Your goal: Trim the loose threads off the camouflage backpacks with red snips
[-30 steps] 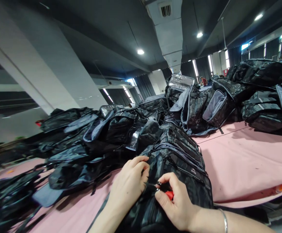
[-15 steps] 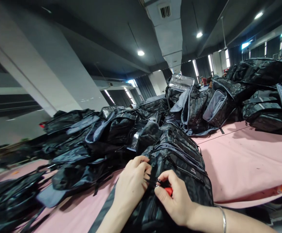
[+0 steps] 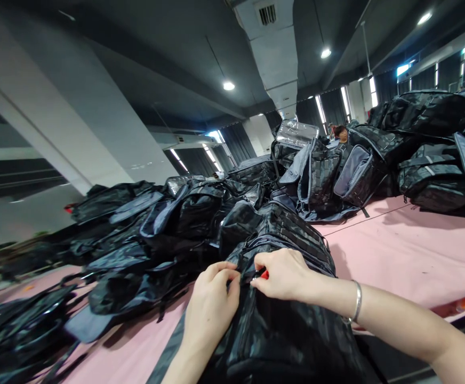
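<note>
My right hand (image 3: 286, 274) pinches a red thing (image 3: 265, 274) over the lumpy cloth bag (image 3: 296, 336); my left hand (image 3: 212, 298), I can't tell.

A black-and-dark-grey camouflage fabric backpack (image 3: 296, 336) lies full and bulky beneath both hands, its near end rounded, its far end stretching beyond them. Just past the right hand (image 3: 258, 273), rows of webbing and dark straps cross its upper surface. The left hand (image 3: 234, 277) rests against its side. A small red tool (image 3: 265, 274) with a shiny metal part sits pinched in the right hand's fingers, mostly hidden by them.
</note>
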Demonstrator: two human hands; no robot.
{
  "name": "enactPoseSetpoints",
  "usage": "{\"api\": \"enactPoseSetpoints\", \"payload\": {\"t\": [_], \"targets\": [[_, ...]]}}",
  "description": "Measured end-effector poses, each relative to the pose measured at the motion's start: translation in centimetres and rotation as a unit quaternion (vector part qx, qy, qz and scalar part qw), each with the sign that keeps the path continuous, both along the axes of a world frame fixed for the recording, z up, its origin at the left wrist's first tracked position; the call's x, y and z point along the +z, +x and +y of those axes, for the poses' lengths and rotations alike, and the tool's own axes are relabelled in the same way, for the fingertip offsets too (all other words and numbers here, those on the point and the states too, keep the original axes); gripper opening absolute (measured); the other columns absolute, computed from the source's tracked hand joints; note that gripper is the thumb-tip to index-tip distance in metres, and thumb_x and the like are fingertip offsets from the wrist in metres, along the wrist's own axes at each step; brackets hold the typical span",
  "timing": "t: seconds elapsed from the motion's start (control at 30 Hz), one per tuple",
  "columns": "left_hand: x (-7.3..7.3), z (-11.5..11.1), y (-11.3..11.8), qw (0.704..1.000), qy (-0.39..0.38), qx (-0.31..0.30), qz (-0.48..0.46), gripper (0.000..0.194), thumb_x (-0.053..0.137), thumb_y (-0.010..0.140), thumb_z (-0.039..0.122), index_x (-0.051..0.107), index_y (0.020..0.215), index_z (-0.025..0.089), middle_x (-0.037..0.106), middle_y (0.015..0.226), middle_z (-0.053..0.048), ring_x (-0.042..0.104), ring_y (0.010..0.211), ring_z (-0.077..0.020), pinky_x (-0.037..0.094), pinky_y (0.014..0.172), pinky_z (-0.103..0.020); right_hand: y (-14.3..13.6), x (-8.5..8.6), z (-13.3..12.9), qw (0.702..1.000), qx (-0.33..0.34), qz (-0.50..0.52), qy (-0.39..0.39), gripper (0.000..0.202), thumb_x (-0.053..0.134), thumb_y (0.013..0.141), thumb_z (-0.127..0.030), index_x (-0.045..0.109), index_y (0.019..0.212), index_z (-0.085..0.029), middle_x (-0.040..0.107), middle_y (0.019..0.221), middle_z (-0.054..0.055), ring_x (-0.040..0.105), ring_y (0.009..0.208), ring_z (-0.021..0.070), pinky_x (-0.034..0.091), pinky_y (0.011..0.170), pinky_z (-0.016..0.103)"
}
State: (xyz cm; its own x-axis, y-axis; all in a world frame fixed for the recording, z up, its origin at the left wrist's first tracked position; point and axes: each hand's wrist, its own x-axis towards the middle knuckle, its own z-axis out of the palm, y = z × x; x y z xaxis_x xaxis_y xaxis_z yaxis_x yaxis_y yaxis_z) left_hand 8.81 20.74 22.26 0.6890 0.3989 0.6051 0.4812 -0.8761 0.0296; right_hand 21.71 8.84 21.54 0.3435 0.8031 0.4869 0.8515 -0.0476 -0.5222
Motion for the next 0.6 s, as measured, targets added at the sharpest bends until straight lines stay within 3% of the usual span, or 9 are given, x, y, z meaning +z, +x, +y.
{"api": "enactPoseSetpoints", "payload": {"t": [0.17, 0.37, 0.5, 0.6], "targets": [[0.0, -0.1, -0.1, 1.000, -0.007, 0.004, 0.007, 0.021, 0.041, 0.077, 0.030, 0.058, 0.071, 0.019, 0.062, 0.098, -0.012, 0.058, 0.096, -0.0250, 0.046, 0.092, -0.038, 0.0, 1.6, 0.7, 0.998, 0.010, -0.044, -0.041, 0.014, 0.061, 0.076, -0.037, 0.064, 0.083, -0.024, 0.071, 0.082, 0.002, 0.066, 0.080, 0.0234, 0.043, 0.062, 0.030], [0.1, -0.1, 0.2, 1.000, -0.016, -0.004, 0.003, 0.019, 0.042, 0.076, 0.031, 0.058, 0.070, 0.021, 0.064, 0.097, -0.010, 0.060, 0.095, -0.0238, 0.048, 0.091, -0.037, -0.1, 2.0, 1.2, 0.997, 0.024, -0.052, -0.060, 0.007, 0.060, 0.076, -0.026, 0.065, 0.078, -0.022, 0.071, 0.080, 0.004, 0.065, 0.078, 0.0244, 0.043, 0.062, 0.031], [0.3, -0.1, -0.4, 0.997, -0.061, 0.032, -0.022, 0.024, 0.039, 0.077, 0.037, 0.057, 0.075, 0.021, 0.065, 0.098, -0.011, 0.062, 0.094, -0.0245, 0.049, 0.089, -0.037, 0.6, 0.9, 0.7, 0.999, 0.004, 0.045, 0.015, 0.006, 0.062, 0.075, -0.029, 0.064, 0.076, -0.024, 0.068, 0.074, 0.000, 0.063, 0.071, 0.0189, 0.041, 0.062, 0.027], [-0.1, 1.0, -2.2, 0.992, -0.115, 0.050, 0.009, 0.036, 0.044, 0.076, 0.048, 0.058, 0.093, 0.019, 0.068, 0.099, -0.009, 0.065, 0.094, -0.0256, 0.053, 0.081, -0.036, 2.4, -1.9, -0.2, 0.979, -0.026, 0.186, 0.083, 0.011, 0.063, 0.075, -0.034, 0.062, 0.075, -0.022, 0.063, 0.064, -0.004, 0.056, 0.061, 0.0131, 0.039, 0.059, 0.024]]}}
